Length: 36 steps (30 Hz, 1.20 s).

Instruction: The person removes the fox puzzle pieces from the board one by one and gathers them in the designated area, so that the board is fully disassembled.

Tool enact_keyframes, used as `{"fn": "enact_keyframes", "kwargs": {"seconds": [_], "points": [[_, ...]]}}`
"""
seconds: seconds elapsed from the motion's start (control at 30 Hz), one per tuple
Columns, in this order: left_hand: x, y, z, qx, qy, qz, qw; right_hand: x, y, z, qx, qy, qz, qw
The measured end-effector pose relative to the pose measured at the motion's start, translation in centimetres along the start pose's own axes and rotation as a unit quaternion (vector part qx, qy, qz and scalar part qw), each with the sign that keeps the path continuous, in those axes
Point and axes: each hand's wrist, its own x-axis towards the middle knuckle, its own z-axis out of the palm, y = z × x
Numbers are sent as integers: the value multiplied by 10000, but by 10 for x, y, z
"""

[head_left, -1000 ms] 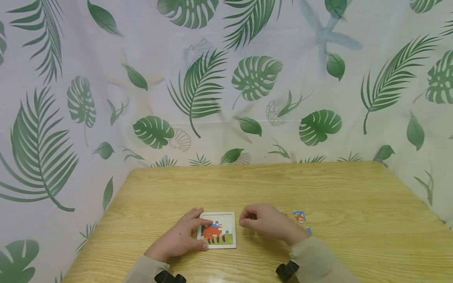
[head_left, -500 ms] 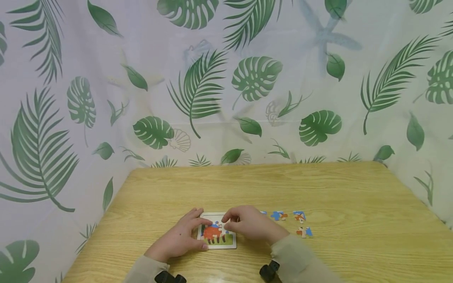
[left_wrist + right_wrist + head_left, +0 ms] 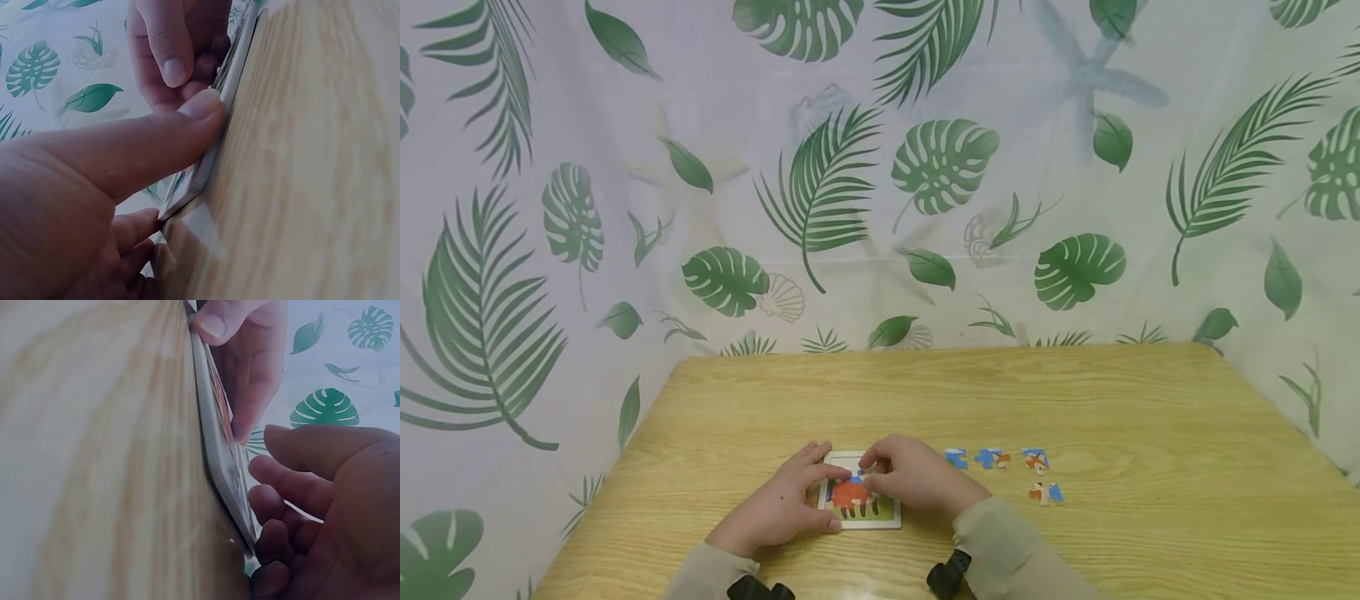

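The right hand (image 3: 910,475) arches over the right side of the puzzle frame (image 3: 872,525). A piece pressed here while turned, or off its neighbours' tabs, would probably ride proud; a dragging knuckle could lift seated pieces, and a slackened brace could let the frame slide. The right thumb and index finger bend toward each other, a narrow gap showing in the right wrist view; whether a piece lies between or beneath the fingertips cannot be told. The brace is the left hand (image 3: 778,500), spread rather than clenched, thumb pressing near the frame's near left corner, index finger reaching onto the picture, other fingers at the far left corner. Inside the frame, a red figure (image 3: 848,496) stands above a green strip (image 3: 886,509) along the near side; pale backing shows toward the far side. The frame lies flat on the tabletop (image 3: 865,392), left of its middle and well apart from its far edge. Loose puzzle pieces (image 3: 1034,457) lie right of the frame, toward the tabletop's right edge. Beyond the far edge hangs a leaf-printed cloth (image 3: 865,167).
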Motion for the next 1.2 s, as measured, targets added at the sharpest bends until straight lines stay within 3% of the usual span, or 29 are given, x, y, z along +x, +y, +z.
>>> {"fn": "enact_keyframes", "kwargs": {"seconds": [0.4,0.73,1.2], "points": [[2,3,1,-64,6,30,10000,-2,0,0,-94,34,200,9997],[4,2,0,478,58,154,9987,1,2,5,-215,59,255,9994],[-2,-3,2,466,89,179,9987,0,-2,10,-312,31,201,9993]]}}
